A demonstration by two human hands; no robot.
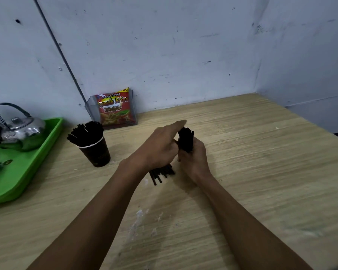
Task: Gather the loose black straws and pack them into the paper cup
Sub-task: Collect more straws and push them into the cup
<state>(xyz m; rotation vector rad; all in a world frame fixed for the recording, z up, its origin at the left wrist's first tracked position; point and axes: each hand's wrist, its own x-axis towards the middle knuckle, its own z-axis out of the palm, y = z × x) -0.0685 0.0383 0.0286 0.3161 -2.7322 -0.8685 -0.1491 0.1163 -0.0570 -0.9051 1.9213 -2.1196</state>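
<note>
In the head view, near the table's middle, the right hand is wrapped tight around an upright bundle of black straws, whose lower part it hides. The left hand, fingers loosely extended, touches the bundle's side — its grip can't be made out — and covers part of the loose straws lying beneath. The paper cup, already crammed with straws, stands toward the table's left edge beside a green tray cut off at the frame.

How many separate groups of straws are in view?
3: one standing in the cup, one bundle held in the right hand, some loose straws on the table, partly hidden under the left hand.
</note>
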